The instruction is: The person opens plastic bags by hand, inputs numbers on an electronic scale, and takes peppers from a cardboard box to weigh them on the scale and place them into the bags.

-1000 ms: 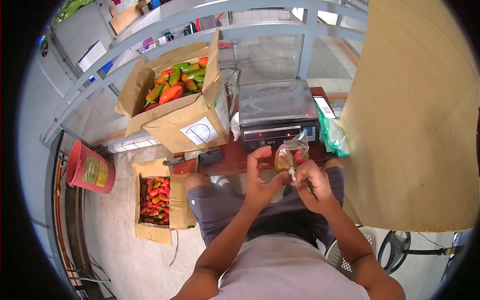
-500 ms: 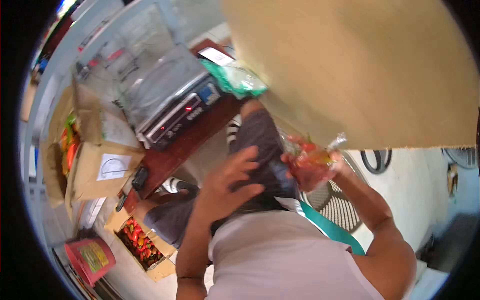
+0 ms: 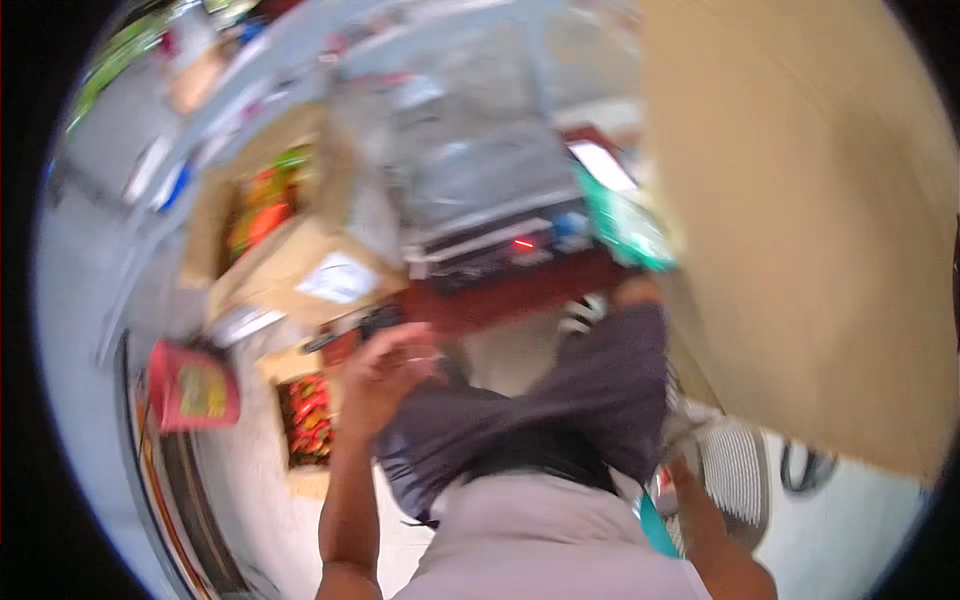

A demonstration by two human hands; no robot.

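Note:
My left hand [image 3: 393, 368] is raised over my left thigh, below the scale's front left corner. Motion blurs it, but its fingers look loosely curved and apart, with nothing visible in them. My right hand [image 3: 686, 482] is low by my right hip, its fingers partly hidden. Next to its fingers shows a small red part of the clear plastic bag of red peppers [image 3: 663, 480]; the rest of the bag is hidden. A weighing scale [image 3: 490, 245] with a lit red display stands in front of me, its top covered with clear plastic.
A cardboard box [image 3: 300, 265] of red, orange and green peppers stands left of the scale. A lower box [image 3: 308, 418] holds red peppers. A pink bin [image 3: 195, 388] is far left, a green plastic bag [image 3: 625, 220] right of the scale. A large cardboard sheet [image 3: 800, 220] blocks the right.
The view has swung left, so the scale and boxes appear further right. My right hand has gone down with the bag of peppers to my right side. My left hand's fingers are less spread.

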